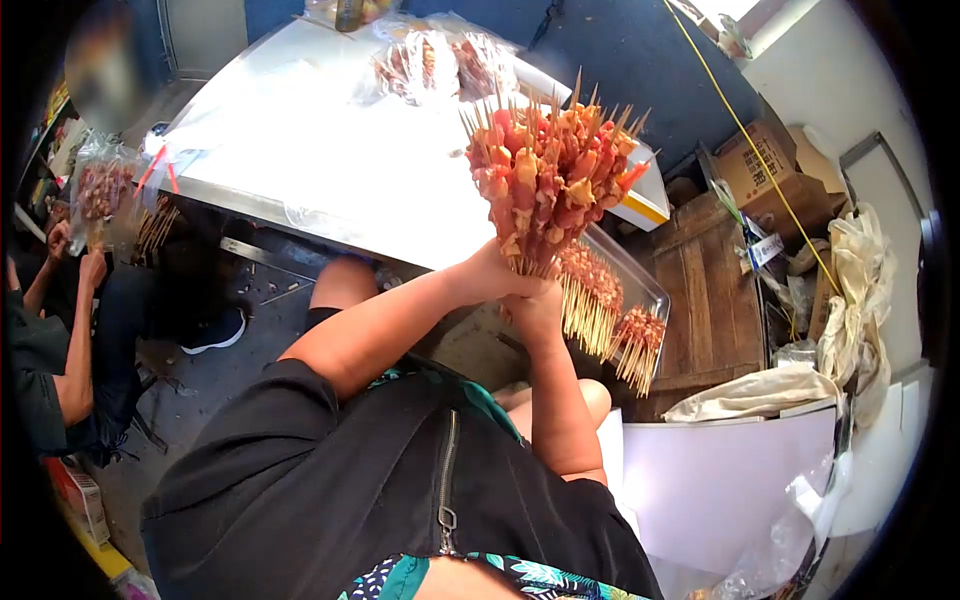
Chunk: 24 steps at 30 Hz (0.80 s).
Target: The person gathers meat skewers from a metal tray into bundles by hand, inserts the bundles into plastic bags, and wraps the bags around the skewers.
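Note:
A large bunch of raw meat skewers (550, 175) stands upright in front of me, pointed stick ends up. My left hand (492, 272) is wrapped round the lower part of the bunch. Just beside and below it, my right hand (535, 300) closes round the sticks, touching the left. Behind the hands, on the right, a metal tray (640, 272) holds more skewers (590, 295) in rows, with a smaller group (640, 335) at its near end. The palms and most fingertips are hidden.
A white table (320, 120) extends behind, bearing bagged meat (425, 65). At left a seated co-worker's hands (92, 268) hold a plastic bag of skewers (103, 190). A wooden board (705, 290), a cardboard box (765, 175) and cloth sacks (860, 290) are at right.

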Each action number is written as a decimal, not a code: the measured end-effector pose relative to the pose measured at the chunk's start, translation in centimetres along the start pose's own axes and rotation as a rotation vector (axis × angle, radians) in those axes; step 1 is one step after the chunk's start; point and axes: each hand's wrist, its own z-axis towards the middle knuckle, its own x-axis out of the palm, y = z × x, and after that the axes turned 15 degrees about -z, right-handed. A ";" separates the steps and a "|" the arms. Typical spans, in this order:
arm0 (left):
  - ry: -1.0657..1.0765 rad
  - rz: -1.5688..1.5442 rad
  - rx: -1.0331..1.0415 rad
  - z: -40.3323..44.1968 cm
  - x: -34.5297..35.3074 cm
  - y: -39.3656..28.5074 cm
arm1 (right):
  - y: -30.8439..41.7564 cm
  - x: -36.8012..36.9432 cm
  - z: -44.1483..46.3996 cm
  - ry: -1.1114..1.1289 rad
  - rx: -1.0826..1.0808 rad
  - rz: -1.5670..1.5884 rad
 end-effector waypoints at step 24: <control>-0.465 1.704 0.046 -6.3 -21.9 -13.4 | 13.5 -21.9 9.8 0.016 -0.728 -2.042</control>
